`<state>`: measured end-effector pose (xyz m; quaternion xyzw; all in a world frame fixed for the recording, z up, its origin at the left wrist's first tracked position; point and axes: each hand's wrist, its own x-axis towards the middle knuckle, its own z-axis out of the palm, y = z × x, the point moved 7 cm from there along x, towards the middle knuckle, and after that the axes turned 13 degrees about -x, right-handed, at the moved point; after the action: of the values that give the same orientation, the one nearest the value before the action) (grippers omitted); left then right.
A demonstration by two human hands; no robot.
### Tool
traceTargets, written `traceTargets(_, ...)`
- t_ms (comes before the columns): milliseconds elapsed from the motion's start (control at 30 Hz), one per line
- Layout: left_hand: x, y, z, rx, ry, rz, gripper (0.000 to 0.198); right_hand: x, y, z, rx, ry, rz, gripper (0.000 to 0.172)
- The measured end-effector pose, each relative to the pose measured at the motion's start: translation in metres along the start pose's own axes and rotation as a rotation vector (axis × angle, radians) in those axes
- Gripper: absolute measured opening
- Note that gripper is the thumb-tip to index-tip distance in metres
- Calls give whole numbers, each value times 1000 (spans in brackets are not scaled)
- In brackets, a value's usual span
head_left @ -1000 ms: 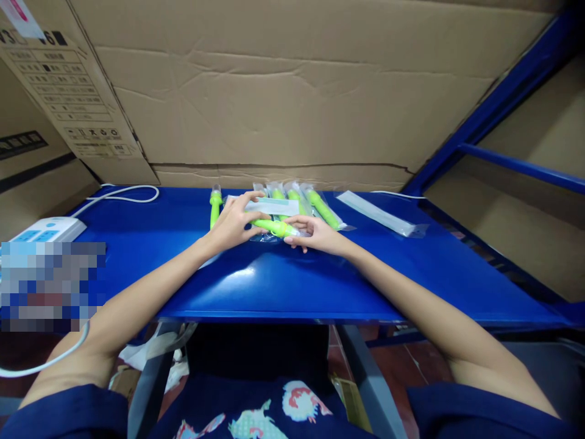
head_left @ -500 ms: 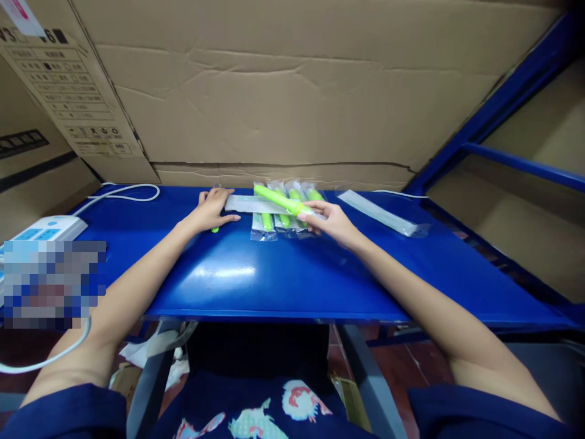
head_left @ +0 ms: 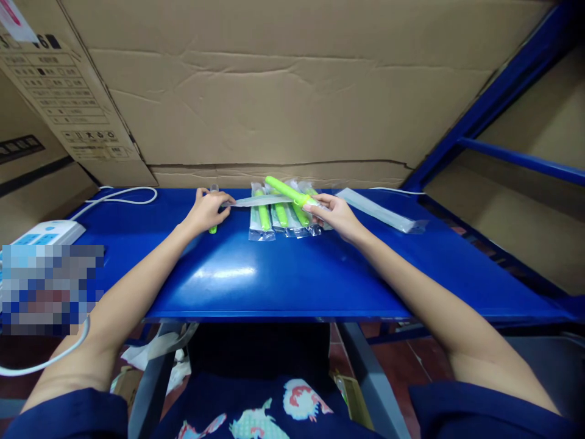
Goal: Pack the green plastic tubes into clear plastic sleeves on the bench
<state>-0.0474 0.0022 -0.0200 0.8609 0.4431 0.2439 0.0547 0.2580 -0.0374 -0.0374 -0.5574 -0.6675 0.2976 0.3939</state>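
Note:
My right hand (head_left: 337, 214) is closed around the near end of a bright green stick (head_left: 286, 188) with a small bulge near my fingers. The stick slants up to the left, above several similar green sticks (head_left: 264, 216) lying side by side in clear wrappers. My left hand (head_left: 208, 209) pinches the left end of a flat, whitish plastic sleeve (head_left: 258, 200). This sleeve stretches over the wrapped sticks toward the held stick; its right end is hidden. Another green stick (head_left: 212, 230) lies partly covered beneath my left hand.
A flat whitish wrapper (head_left: 381, 211) lies on the blue table (head_left: 283, 280) at the right. On the left are a white power strip (head_left: 55, 233) and its cable (head_left: 137, 200). Cardboard (head_left: 274, 110) stands behind, with a blue metal frame (head_left: 516, 160) at the right.
My left fingers have closed on the sleeve's end, which is now raised and turned edge-on. My right hand and the green stick have shifted slightly right.

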Motion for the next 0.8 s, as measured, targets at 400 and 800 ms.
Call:
traceTargets(400, -4, 4, -40, -13, 171, -23, 38, -1, 6, 5, -13, -49, 78, 61)
traceTargets(800, -6, -34, -47, 123, -6, -156, 49, 0, 9, 10, -16, -84, 72, 53)
